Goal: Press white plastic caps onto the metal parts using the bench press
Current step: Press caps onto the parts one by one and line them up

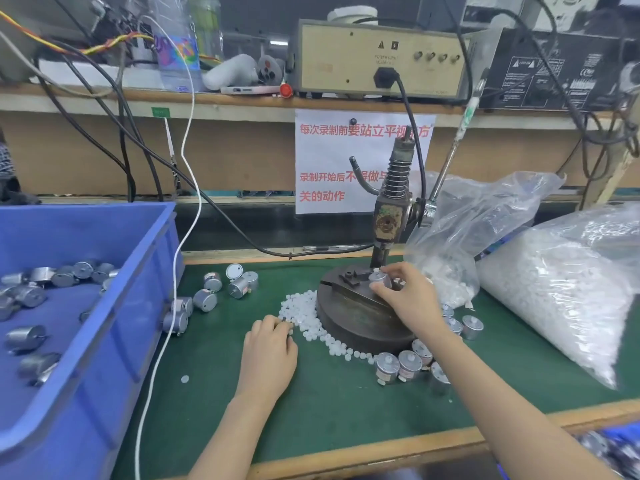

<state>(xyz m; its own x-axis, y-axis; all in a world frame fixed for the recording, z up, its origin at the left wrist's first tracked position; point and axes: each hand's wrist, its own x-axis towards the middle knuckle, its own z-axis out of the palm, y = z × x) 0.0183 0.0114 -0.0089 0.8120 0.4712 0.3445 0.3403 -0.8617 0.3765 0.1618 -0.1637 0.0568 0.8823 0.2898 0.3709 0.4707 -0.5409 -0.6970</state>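
While right hand [405, 297] pinched metal part [379, 279] on press base [353, 323],
left hand [270, 355], fingers curled, touched white caps [304, 311] beside base; grip indeterminate.

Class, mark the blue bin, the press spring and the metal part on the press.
blue bin [150, 285]: head view, right wall.
press spring [398, 178]: head view, middle coils.
metal part [379, 279]: head view, silver side.
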